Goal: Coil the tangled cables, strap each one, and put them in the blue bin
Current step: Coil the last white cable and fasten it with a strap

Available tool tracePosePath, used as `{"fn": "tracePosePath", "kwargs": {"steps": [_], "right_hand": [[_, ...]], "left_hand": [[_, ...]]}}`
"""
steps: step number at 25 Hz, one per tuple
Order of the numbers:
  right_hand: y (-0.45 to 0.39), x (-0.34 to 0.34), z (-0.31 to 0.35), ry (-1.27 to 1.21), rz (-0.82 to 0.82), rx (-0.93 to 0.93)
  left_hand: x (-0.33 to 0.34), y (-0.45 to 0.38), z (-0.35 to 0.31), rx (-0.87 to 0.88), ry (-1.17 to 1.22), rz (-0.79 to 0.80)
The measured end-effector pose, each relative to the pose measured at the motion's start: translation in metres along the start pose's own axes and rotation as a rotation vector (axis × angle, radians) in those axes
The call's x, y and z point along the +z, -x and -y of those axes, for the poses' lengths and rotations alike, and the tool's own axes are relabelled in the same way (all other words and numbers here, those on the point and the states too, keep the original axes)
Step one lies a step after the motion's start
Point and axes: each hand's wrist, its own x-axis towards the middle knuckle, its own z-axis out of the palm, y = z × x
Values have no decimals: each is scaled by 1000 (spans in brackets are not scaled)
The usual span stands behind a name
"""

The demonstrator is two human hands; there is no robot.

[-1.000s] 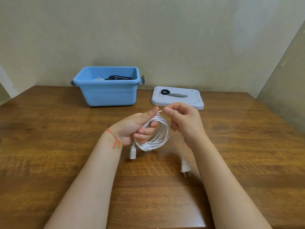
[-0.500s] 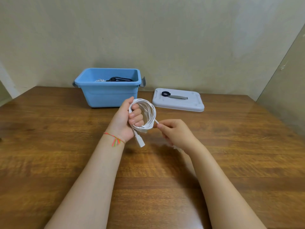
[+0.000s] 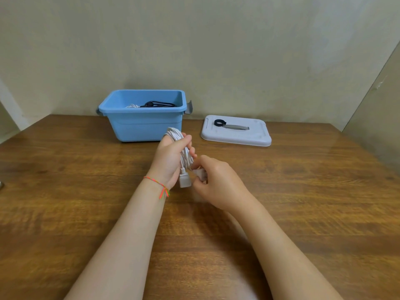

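Here, at the centre of the frame, the left hand holds a white cable wound into a tight coil, fingers curled round the bundle so the loops stand nearly on edge above the wooden surface. One white connector hangs from the bottom of the coil, just below the left palm. The right hand sits just to the right and slightly lower, its fingers curled in a pinching grip on the cable's other white end — that piece is blurred and partly hidden, so its shape cannot be told. A thin red-and-orange thread bracelet circles the left wrist.

Toward the upper middle of the frame, behind the hands, stands the blue bin near the wall, with a black cable and a bit of another white cable showing inside. To its right, well apart from the hands, a pale grey lid lies flat on the surface — on it rest a black rolled strap and a grey strap laid out straight, touching each other.
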Motion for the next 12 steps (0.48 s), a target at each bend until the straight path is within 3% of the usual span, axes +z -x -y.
{"fn": "tracePosePath", "kwargs": {"steps": [4, 8, 12], "right_hand": [[1, 4, 2, -123, -107, -83], [-3, 8, 2, -70, -195, -144], [-6, 2, 0, -199, -236, -14]], "left_hand": [[-3, -1, -4, -105, 58, -39], [-6, -2, -4, -235, 146, 1], [-2, 6, -10, -412, 249, 113]]}}
